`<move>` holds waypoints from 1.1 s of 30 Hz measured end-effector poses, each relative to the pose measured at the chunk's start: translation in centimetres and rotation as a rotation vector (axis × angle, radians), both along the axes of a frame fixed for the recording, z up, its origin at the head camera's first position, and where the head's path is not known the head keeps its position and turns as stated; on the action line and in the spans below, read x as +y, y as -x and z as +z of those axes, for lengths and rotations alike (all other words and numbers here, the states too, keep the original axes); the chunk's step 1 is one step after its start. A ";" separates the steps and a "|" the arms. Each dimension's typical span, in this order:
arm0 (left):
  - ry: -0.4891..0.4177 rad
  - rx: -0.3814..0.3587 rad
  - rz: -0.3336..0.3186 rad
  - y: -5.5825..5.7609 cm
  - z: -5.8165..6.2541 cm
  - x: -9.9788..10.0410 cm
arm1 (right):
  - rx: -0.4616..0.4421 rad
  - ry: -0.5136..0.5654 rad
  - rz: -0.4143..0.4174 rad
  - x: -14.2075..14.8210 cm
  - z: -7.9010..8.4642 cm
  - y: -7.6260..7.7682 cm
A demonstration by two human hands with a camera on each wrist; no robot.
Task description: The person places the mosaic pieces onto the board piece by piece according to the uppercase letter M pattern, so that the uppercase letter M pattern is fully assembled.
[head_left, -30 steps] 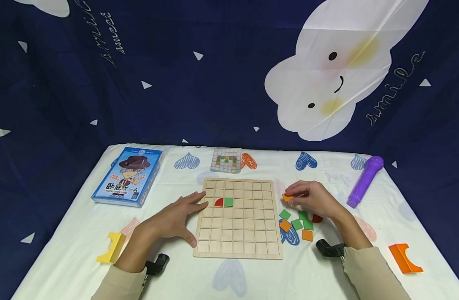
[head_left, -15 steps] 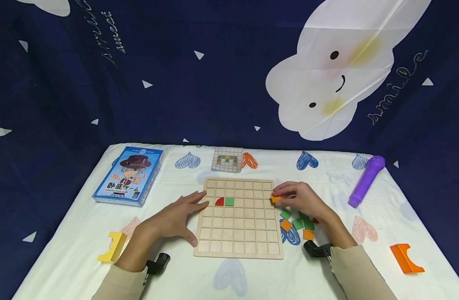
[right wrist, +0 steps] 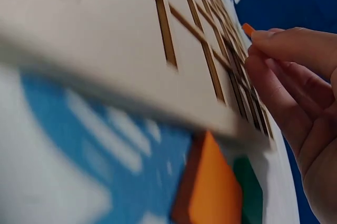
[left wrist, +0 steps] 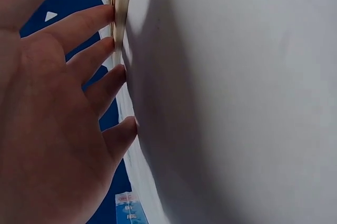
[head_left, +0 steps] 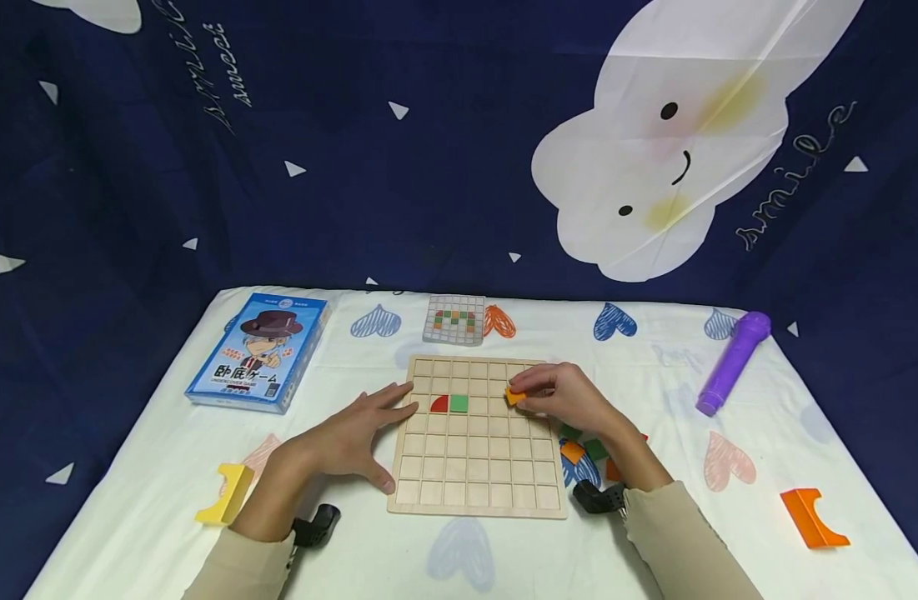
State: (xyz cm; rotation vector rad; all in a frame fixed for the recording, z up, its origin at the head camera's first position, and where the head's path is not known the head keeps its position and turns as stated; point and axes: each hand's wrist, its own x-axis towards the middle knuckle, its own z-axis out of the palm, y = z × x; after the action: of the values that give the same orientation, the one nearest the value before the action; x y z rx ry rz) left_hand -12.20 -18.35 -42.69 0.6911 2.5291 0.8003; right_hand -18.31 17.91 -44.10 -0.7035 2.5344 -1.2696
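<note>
Currently, the right hand (head_left: pixel 569 398) pinches an orange tile (head_left: pixel 514 398) between thumb and fingers, over the grid board (head_left: pixel 477 472) between one and two o'clock. The left hand (head_left: pixel 346 437), fingers spread, touches its nine o'clock edge. A red piece (head_left: pixel 441 406) and green tile (head_left: pixel 459 404) sit inside, toward eleven.

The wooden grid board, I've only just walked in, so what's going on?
A person's right hand pinches a small orange tile over the right part of the pale wooden grid board; their left hand touches its left edge. A red quarter-round tile and a green square tile sit side by side on it. Loose orange and green tiles lie on the white cloth to its right.
</note>
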 end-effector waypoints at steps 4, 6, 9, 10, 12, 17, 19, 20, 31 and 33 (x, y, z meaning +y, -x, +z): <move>0.002 -0.010 -0.001 0.0 0.1 0.0 | -0.026 0.010 0.007 -1.2 0.0 0.1; 0.008 -0.010 -0.002 0.0 0.1 0.1 | -0.030 0.011 0.010 -1.6 -0.1 0.1; 0.017 -0.009 0.000 0.0 0.1 0.1 | -0.021 0.009 0.011 -2.2 -0.2 0.1; 0.020 -0.009 0.000 0.0 0.1 0.2 | -0.017 0.008 0.014 -2.3 -0.3 0.1; 0.023 -0.008 0.003 0.0 0.2 0.2 | -0.008 0.013 0.022 -2.7 -0.4 0.1; 0.029 -0.009 0.006 0.0 0.2 0.3 | -0.016 0.024 0.029 -3.5 -0.7 0.0; 0.032 -0.011 0.007 0.0 0.3 0.3 | -0.017 0.020 0.030 -3.8 -0.7 0.0; 0.034 -0.012 0.008 0.0 0.3 0.3 | -0.012 0.015 0.032 -3.9 -0.8 0.0; 0.035 -0.014 0.011 0.1 0.3 0.4 | 0.040 -0.044 0.056 -5.0 -0.7 0.1; 0.041 -0.011 0.016 0.1 0.2 0.4 | 0.041 -0.055 0.057 -5.2 -0.6 0.1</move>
State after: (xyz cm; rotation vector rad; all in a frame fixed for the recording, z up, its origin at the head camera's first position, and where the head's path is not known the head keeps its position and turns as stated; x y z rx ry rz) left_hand -12.27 -17.95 -42.45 0.6521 2.5368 0.7532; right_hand -18.37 12.72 -44.73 -0.7910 2.5520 -1.1744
